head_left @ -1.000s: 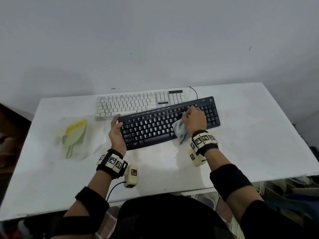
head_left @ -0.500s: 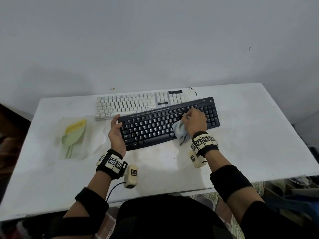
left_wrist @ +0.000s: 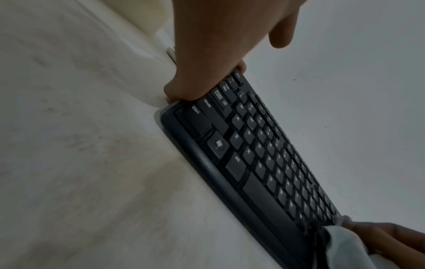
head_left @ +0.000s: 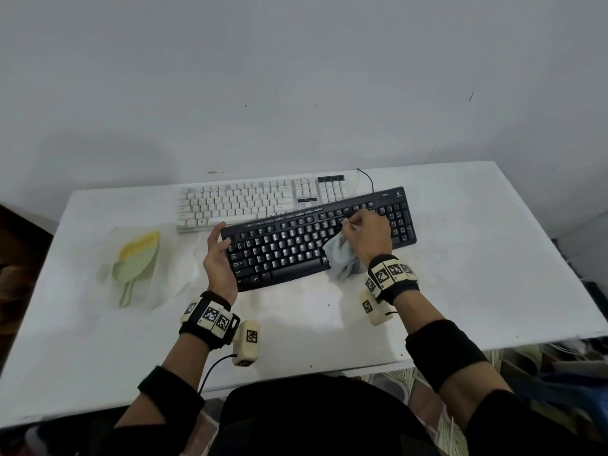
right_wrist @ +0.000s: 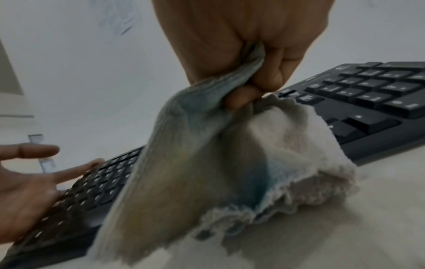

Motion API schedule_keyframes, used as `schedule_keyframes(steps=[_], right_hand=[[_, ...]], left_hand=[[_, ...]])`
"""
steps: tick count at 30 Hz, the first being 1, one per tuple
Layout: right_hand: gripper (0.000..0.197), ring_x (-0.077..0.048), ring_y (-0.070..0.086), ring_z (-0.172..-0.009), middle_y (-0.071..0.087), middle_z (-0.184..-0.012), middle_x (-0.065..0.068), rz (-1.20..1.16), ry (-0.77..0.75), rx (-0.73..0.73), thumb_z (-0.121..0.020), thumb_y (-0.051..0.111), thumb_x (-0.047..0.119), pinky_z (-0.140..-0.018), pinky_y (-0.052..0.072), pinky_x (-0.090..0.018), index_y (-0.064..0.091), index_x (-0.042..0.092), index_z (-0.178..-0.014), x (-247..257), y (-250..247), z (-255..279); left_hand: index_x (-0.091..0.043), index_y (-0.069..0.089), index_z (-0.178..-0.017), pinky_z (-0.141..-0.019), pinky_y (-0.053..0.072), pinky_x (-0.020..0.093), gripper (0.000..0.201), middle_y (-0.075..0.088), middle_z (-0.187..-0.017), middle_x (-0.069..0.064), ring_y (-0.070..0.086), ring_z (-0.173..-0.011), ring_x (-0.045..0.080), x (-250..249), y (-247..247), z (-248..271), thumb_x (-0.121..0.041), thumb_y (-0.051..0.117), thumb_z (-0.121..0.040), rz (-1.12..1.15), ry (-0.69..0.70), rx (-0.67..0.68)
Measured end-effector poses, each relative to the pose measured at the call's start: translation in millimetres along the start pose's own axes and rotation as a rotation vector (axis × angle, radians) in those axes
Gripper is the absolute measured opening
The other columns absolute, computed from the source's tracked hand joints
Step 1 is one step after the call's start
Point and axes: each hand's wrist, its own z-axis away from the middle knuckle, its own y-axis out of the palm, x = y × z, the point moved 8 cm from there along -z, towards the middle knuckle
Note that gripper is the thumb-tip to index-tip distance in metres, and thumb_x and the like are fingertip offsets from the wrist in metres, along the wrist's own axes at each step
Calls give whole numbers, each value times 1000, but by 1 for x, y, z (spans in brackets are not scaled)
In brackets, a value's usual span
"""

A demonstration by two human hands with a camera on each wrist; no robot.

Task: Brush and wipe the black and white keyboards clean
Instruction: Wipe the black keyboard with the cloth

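Observation:
The black keyboard lies slanted on the white table, with the white keyboard right behind it. My right hand pinches a bunched pale blue-grey cloth and holds it on the keys left of the number pad. In the right wrist view, the fingers curl round the cloth, which hangs over the keyboard's front edge. My left hand rests against the keyboard's left end, with its fingers straight. The left wrist view shows the hand against that edge.
A green dustpan with a yellow-bristled brush lies on a clear plastic sheet at the left of the table. A black cable runs behind the keyboards. The wall stands close behind, and the table's front edge is near my body.
My right hand with the cloth has slid slightly toward me over the black keys. The left hand and both keyboards have stayed put.

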Motion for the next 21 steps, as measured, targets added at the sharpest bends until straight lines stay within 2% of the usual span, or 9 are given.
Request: schedule_keyframes(steps=[4, 9, 14, 18, 21], right_hand=[[12, -9, 61, -81, 64, -91, 6, 41, -115, 77, -94, 68, 28, -78, 55, -27, 65, 17, -89, 14, 14, 6], [14, -16, 61, -83, 63, -94, 2, 70, 33, -23, -93, 68, 26, -79, 57, -37, 63, 15, -88, -14, -10, -6], [15, -15, 63, -82, 68, -90, 1, -3, 79, -122, -92, 69, 28, -74, 52, -30, 68, 14, -88, -27, -37, -11], [15, -15, 60, -81, 63, -91, 2, 88, -40, 13, -94, 68, 26, -77, 52, -32, 65, 13, -86, -22, -23, -8], [16, -19, 60, -85, 63, -95, 1, 123, 2, -20, -94, 66, 28, -74, 49, -33, 64, 15, -86, -33, -29, -11]], left_hand=[[-23, 58, -130, -77, 53, 35, 39, 68, -102, -1, 67, -88, 15, 1, 1, -2, -11, 45, -95, 11, 3, -4], [-21, 57, -130, -74, 53, 32, 38, 67, -101, -1, 67, -85, 13, 0, 4, 0, -10, 44, -96, 16, 11, -21], [-22, 57, -130, -74, 54, 33, 39, 65, -105, 0, 67, -87, 14, 0, 4, 0, -10, 45, -95, 28, 25, -19], [-24, 60, -127, -79, 52, 36, 38, 67, -103, -2, 66, -91, 16, 2, 2, -2, -12, 49, -92, 24, 15, -18], [-24, 61, -126, -78, 52, 35, 37, 68, -100, -3, 67, -88, 14, 1, 2, -2, -12, 48, -93, 13, 8, -37]])
